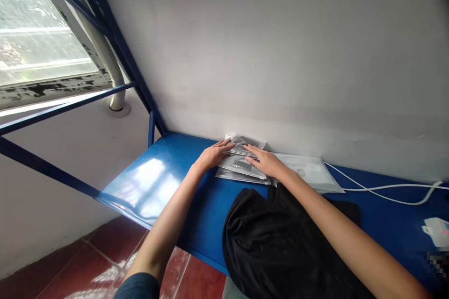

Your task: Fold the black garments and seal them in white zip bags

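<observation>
Several clear zip bags (242,163) with dark contents lie stacked on the blue shelf, against the white wall. My left hand (213,153) rests at the stack's left edge, its fingers stretched over the upper bags. From the right, my right hand (264,160) lies on the top of the stack with its fingers spread. Neither hand is closed round a bag. Black fabric (273,238) lies in front of the stack, partly under my right forearm. Just right of the bags is a flat, whitish plastic bag (308,173) with faint print.
White cables (396,188) run along the right of the blue shelf (140,182), near a small white object (437,231). Blue metal bars (119,46) rise at the left, before a window. Red floor tiles (199,280) show below the shelf.
</observation>
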`<state>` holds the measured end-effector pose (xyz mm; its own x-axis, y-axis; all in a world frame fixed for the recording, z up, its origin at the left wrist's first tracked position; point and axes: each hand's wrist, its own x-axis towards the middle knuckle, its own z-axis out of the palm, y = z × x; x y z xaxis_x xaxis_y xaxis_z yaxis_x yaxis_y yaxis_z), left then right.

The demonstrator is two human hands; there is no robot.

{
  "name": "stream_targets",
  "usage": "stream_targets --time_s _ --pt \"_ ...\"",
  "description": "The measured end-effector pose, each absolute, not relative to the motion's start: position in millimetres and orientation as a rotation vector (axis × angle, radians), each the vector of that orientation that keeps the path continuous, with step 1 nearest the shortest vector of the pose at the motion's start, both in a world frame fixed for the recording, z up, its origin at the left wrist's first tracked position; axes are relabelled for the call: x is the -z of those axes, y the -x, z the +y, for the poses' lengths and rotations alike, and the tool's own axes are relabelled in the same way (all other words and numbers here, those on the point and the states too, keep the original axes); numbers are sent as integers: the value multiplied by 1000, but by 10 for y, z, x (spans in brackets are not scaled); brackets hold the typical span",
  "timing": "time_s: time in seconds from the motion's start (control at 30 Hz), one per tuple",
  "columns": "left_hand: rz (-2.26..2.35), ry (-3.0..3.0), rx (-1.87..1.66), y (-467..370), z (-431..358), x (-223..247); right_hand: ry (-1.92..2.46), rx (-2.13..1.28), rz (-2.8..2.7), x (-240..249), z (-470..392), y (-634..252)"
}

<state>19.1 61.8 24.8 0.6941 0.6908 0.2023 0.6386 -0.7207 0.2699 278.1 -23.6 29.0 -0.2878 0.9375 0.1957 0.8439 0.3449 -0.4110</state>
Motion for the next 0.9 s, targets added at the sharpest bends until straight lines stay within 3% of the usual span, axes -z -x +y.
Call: stream_targets --time_s 0.17,0.33,0.43,0.53,0.7,0.8,0.9 --pt "1084 -2722 -509 -182 626 -157 1557 -408 -2255 -296 -119 -2891" --pt "1165 -2771 -650 -304 580 -553 1490 -417 -2231 -683 -90 -2982" --pt "1112 -2842 -815 -421 287 -851 1461 -180 -2114 -991 -385 -3059" --pt "719 -3018 -1065 -529 -367 -936 1376 178 -2072 -1124 -1177 -3269" --pt "263 -3081 -822 -684 -1593 -398 1497 283 -2182 -495 -2951 -3776" --pt "323 -2927 -679 -769 -1914 -94 1625 118 -2123 -8 -3601 -3966" --pt "475 -2844 -639 -907 -2025 -98 1668 58 -1991 145 -3787 -3970"
